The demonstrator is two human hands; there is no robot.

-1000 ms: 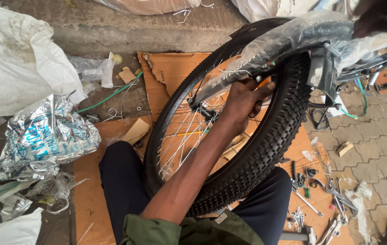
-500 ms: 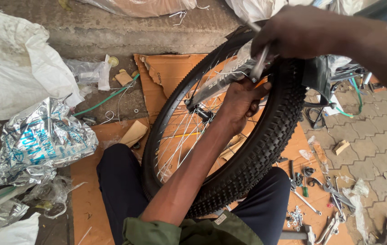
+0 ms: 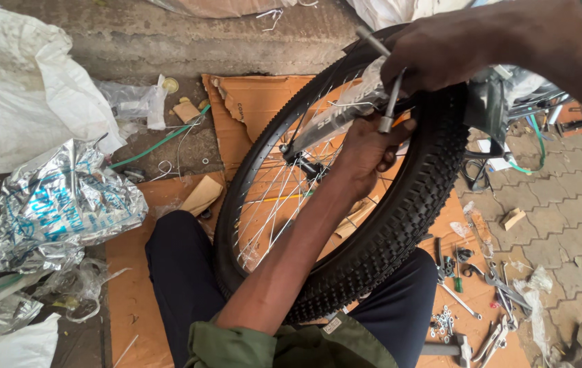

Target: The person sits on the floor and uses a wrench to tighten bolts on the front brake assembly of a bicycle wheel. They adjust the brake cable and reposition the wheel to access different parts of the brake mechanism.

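Note:
A bicycle wheel with a knobby black tyre (image 3: 400,225) and silver spokes stands upright between my legs on cardboard. My left hand (image 3: 366,146) reaches up in front of the spokes. Its fingers are closed on the end of a long plastic-wrapped metal part (image 3: 335,112) that lies across the wheel. My right hand (image 3: 451,51) comes in from the upper right, above the tyre, and grips a silver three-armed wrench (image 3: 392,92). The wrench's lower arm points down and ends right at my left hand's fingers.
Flattened cardboard (image 3: 257,102) lies under the wheel. Loose spanners, screwdrivers and nuts (image 3: 475,293) are scattered at the lower right on paving. Crumpled foil wrapping (image 3: 59,204) and white sacks (image 3: 11,88) lie at the left. A concrete kerb (image 3: 188,41) runs along the top.
My right hand has come into view from the upper right with the wrench and lowered it to my left hand. The left hand has stayed at the wheel.

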